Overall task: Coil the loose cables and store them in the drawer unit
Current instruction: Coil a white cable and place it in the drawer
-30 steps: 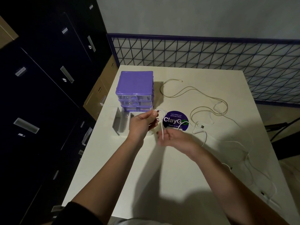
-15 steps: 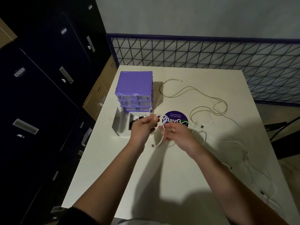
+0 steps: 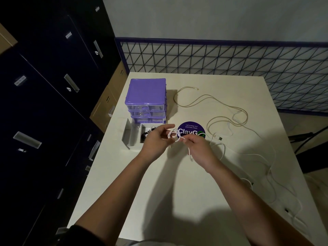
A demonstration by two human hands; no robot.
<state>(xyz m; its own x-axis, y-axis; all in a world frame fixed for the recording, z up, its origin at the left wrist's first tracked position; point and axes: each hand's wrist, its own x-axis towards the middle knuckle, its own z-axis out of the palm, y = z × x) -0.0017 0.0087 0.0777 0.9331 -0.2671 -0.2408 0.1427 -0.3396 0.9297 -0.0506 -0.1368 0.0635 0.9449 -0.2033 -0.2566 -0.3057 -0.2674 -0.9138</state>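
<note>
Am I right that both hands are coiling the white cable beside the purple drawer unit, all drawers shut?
Not quite: in the head view one drawer is pulled out on the table. Both the left hand and right hand do hold the white cable beside the purple drawer unit.

Drawer unit point(image 3: 147, 96): glossy purple plastic top, clear plastic drawers. Cable point(image 3: 173, 136) pinched between both hands: thin, smooth, white, rubbery. Table point(image 3: 177, 183) under grip: matt off-white, smooth. Sticker point(image 3: 190, 130) beyond grip: glossy, printed. Grid point(image 3: 230, 68): dark metal wire.
</note>
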